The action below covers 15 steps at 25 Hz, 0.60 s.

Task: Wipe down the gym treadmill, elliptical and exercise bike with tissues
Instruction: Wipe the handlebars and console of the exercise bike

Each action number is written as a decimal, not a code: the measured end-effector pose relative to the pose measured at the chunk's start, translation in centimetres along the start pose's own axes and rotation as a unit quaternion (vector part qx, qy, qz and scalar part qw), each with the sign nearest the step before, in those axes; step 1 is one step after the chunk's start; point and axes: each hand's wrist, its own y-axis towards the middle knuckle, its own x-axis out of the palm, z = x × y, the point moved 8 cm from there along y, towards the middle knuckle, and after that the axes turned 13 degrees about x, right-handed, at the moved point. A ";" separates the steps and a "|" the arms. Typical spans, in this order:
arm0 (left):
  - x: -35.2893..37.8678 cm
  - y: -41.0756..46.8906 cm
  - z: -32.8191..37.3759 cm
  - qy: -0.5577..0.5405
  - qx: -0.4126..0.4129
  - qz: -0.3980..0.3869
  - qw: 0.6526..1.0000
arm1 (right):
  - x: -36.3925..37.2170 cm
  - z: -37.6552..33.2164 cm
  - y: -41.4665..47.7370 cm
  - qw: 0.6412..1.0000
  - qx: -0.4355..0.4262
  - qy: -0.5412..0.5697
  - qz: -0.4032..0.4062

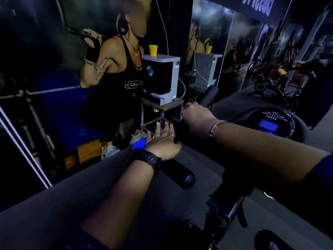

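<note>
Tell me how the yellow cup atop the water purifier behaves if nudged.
The yellow cup looks like plastic, so probably light. It stands upright on a base narrower than its rim, so a nudge would likely tip it. Tipped, it might roll off the flat top of the water purifier.

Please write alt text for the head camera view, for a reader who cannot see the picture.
A person's right hand grips the far handlebar grip of an exercise bike, while the left hand, fingers straight, lies over the near handlebar grip. The console glows blue; behind stands a water purifier with a yellow cup on top.
</note>
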 end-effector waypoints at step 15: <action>-0.7 3.4 0.9 0.140 0.114 0.004 0.984 | 0.4 -0.1 1.2 0.998 -0.025 -0.059 0.023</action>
